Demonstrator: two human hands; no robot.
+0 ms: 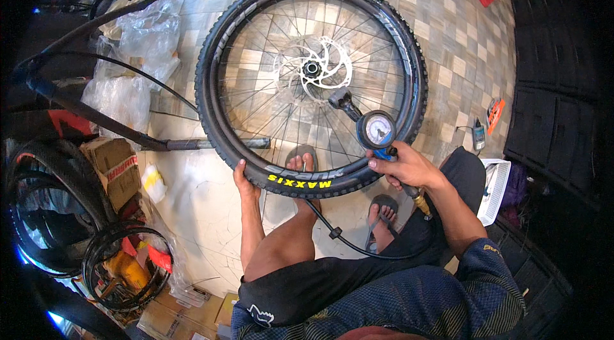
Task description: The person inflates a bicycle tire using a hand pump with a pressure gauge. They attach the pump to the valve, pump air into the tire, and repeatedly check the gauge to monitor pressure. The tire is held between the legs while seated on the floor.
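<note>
Single head-worn fisheye, steeply downward, close above the hands

A checkered tile floor (441, 14) spreads under bright light; clear plastic bags (137, 52) and cardboard boxes (115, 167) crowd its left edge.

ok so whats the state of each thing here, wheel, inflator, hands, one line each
bicycle wheel: upright on the tiled floor, tyre mounted
left hand: grip closed on the tyre's lower edge
right hand: grip closed on the inflator handle
inflator gauge: nozzle reaching in among the spokes
black air hose: slack, looping below the wheel
</note>
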